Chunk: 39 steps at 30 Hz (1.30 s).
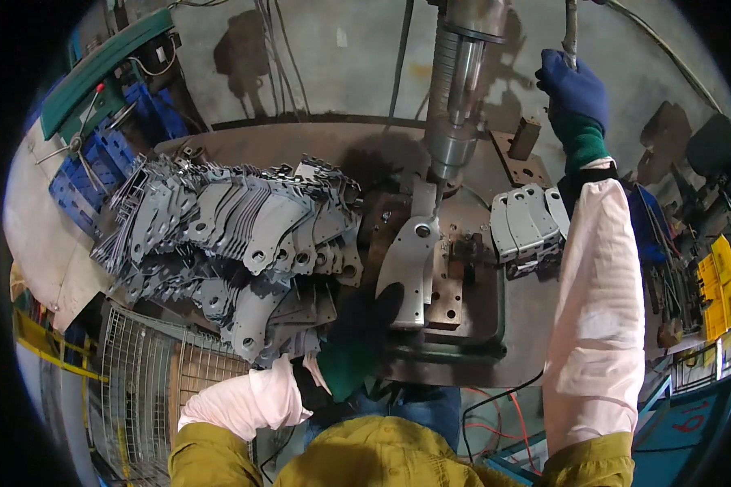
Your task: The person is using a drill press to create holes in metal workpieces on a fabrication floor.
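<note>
A flat grey curved metal plate (406, 264) with a round hole near its upper end lies on a drilled steel fixture (445, 300). The drill press spindle (453, 142) stands over it, its bit coming down at the plate's upper end. My left hand (361, 321), in a dark glove, grips the plate's lower left edge; part of its fingers is hidden in shadow. Up at the right, my right hand (575, 91), in a blue glove, is wrapped round the drill press lever (571, 36).
Many similar plates (256, 215) are heaped on the left of the worktable (365, 134). A smaller stack of plates (528, 219) stands right of the fixture, near a steel block (525, 138). Blue bins (97, 174), a wire basket (138, 365) and yellow trays (719, 288) surround the table.
</note>
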Motion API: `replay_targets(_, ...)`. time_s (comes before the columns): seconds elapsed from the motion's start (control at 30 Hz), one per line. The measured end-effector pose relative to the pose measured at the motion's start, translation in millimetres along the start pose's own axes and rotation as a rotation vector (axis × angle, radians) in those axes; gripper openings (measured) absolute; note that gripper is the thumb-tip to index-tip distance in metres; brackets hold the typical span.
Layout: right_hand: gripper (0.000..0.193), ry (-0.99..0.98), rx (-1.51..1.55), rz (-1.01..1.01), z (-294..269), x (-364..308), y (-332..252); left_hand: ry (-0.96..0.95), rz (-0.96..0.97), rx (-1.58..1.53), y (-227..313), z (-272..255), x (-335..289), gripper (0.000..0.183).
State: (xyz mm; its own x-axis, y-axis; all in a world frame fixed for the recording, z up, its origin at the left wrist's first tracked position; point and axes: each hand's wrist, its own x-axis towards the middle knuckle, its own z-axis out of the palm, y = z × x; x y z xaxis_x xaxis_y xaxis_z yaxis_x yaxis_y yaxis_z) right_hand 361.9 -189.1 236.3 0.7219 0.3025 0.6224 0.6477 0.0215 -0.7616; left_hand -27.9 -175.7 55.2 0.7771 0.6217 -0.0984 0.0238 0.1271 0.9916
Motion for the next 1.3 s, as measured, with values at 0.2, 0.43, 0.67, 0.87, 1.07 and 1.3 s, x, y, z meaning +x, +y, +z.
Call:
replay_targets(0.2, 0.042, 0.170, -0.164, -0.068, 9.8, 13.3, 7.7, 0.021, -0.146, -0.142, 7.6, 2.7, 4.5, 0.038)
replay_targets(0.43, 0.044, 0.171, 0.083, -0.123, 13.4, 9.5, 16.2, 0.027, -0.182, -0.288, 11.2, 9.1, 1.7, 0.041)
replay_targets(0.67, 0.050, 0.259, -0.396, -0.198, 9.9, 1.2, -3.3, 0.053, -0.241, -0.345, 8.9, 12.7, 6.2, 0.038)
replay_targets(0.87, 0.045, 0.387, -0.374, -0.137, 23.7, -3.2, -11.6, 0.036, -0.266, -0.290, 11.8, 9.4, 3.2, 0.038)
replay_targets(1.07, 0.041, 0.403, -0.359, -0.181, 21.1, -3.0, -12.8, 0.144, -0.536, -0.434, 16.7, 10.0, 6.6, 0.037)
replay_targets(1.3, 0.039, 0.444, -0.510, -0.349, 23.1, 16.0, 7.1, 0.150, -0.508, -0.431, 8.5, 11.4, 7.9, 0.046)
